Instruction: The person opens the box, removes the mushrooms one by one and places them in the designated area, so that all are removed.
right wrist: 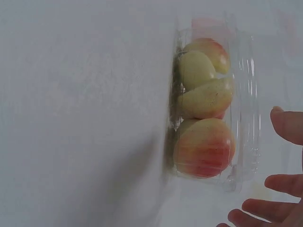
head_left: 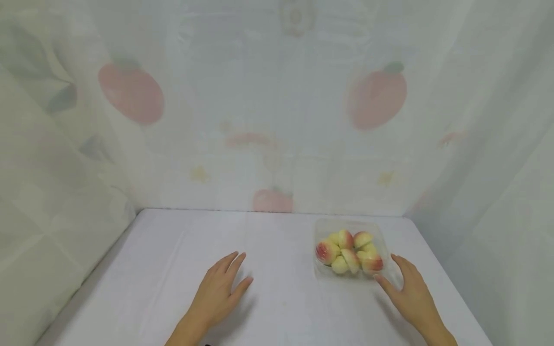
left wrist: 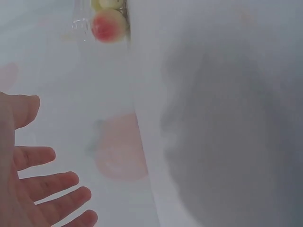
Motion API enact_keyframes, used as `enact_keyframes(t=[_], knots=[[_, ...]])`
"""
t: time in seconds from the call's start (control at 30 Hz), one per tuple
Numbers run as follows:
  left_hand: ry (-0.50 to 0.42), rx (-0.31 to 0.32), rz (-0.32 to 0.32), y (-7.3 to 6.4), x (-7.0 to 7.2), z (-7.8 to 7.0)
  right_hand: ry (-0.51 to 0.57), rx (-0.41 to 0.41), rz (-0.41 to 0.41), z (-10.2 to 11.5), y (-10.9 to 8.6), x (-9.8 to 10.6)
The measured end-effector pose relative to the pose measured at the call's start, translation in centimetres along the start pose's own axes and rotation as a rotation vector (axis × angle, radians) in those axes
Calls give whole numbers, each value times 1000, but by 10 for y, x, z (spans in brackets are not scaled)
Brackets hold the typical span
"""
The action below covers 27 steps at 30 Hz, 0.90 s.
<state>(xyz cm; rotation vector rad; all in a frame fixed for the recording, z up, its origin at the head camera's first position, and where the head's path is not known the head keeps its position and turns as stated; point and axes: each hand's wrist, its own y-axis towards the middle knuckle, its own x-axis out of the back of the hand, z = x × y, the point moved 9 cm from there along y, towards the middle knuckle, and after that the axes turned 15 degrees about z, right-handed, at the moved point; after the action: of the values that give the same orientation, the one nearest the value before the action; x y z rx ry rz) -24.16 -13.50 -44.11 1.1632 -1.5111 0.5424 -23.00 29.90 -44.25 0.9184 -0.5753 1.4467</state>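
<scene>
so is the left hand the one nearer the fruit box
No, the right hand is beside the clear fruit box, while the left hand is farther away.

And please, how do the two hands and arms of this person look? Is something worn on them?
The left hand and the right hand are ordinary human hands, both bare: I see no glove, ring or marking on them. No sleeve or cable shows on the short part of each arm in the head view.

Head looks down; nearer wrist views share fruit (right wrist: 206, 100).
</scene>
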Motion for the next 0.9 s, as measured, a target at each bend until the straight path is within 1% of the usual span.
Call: enact_keyframes(t=[0.13, 0.3, 0.43, 0.6, 0.73, 0.9], knots=[[-69, -4, 4, 10, -5, -3, 18, -7, -4, -6, 2, 1], [-162, 26, 53, 22, -17, -5, 18, 7, 1, -9, 4, 1], [-238, 45, 96, 30, -25, -8, 47, 15, -4, -12, 7, 1], [-329, 45, 146, 38, -34, -16, 86, 5, 3, -16, 10, 1], [-392, 47, 186, 45, -42, -21, 129, -32, 62, -23, 15, -1], [-466, 52, 209, 53, -48, -24, 186, -85, 139, -30, 19, -5]])
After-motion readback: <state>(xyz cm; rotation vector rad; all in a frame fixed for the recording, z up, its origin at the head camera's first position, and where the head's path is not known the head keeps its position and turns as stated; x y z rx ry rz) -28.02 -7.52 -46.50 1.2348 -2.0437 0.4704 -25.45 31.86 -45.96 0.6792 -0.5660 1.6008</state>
